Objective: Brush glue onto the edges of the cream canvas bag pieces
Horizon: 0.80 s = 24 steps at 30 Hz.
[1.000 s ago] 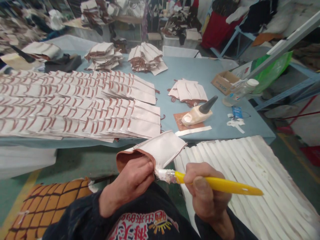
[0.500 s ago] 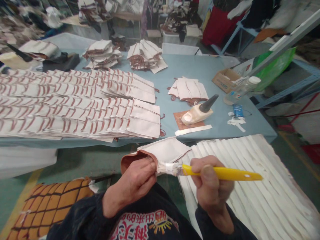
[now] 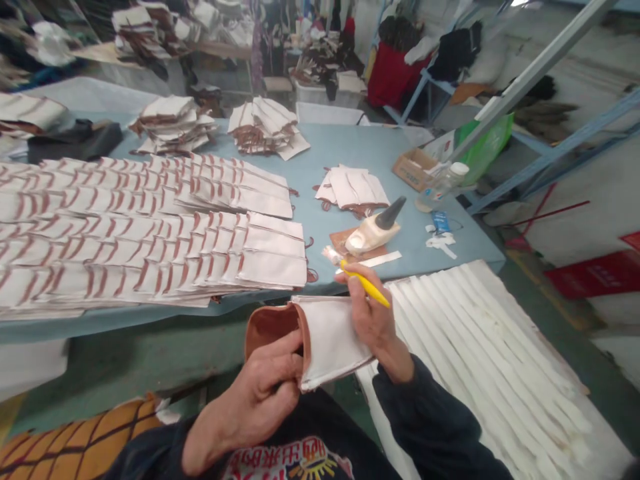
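My left hand grips the rim of a white leather boot shaft, its fingers reaching inside the brown-lined opening. The shaft lies sideways in front of my body, mouth to the left. My right hand is closed round the yellow handle of a brush. White paste coats the bristles, which point up and left over the table's front edge. The hand overlaps the shaft's right end; whether they touch I cannot tell. Just beyond the brush, a whitish paste-smeared container with a dark cone sits on a brown scrap.
Overlapping rows of white, brown-edged shafts cover the blue table's left side. Smaller piles stand behind. White strips lie on a board at right. A clear jar and cardboard box stand at the back right.
My right hand has taken the brush off the shaft's rim and turned its bristles forward, toward the container. The shaft shows more of its white side. The view has swung right.
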Motion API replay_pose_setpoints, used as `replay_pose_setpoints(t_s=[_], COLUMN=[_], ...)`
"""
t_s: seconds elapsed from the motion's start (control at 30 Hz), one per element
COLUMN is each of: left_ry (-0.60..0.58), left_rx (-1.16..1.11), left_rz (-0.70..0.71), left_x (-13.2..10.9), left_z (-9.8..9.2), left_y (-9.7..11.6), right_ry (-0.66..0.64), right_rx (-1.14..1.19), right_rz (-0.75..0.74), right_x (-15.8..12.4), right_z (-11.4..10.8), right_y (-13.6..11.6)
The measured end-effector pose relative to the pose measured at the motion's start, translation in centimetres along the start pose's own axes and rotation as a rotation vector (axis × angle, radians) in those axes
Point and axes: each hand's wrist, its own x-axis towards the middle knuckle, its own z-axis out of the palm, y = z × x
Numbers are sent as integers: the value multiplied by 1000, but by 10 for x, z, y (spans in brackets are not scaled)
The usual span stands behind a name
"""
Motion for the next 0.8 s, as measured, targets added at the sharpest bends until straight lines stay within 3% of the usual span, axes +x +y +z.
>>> replay_pose_setpoints(t_s=[0.1, 0.27, 0.37, 0.53, 0.67, 0.8], left_ry=[-65, -261, -360, -257, -178, -173], left_rx=[-35, 126, 331, 400, 158, -74], left_rz=[10, -305, -291, -198, -245, -332], left_x=[0, -6, -8, 6, 22, 30], left_z=[-6, -35, -57, -80, -81, -77], left_y=[2, 2, 3, 7, 3, -3], right_ry=[-53, 159, 230, 237, 226, 297], right_rx=[-37, -134, -182, -232, -213, -122], right_rz=[15, 1, -31, -144, -192, -98], right_x=[-5, -17, -23, -29, -28, -21], right_z=[16, 18, 14, 18, 27, 31], right_y=[-3, -17, -28, -50, -57, -62])
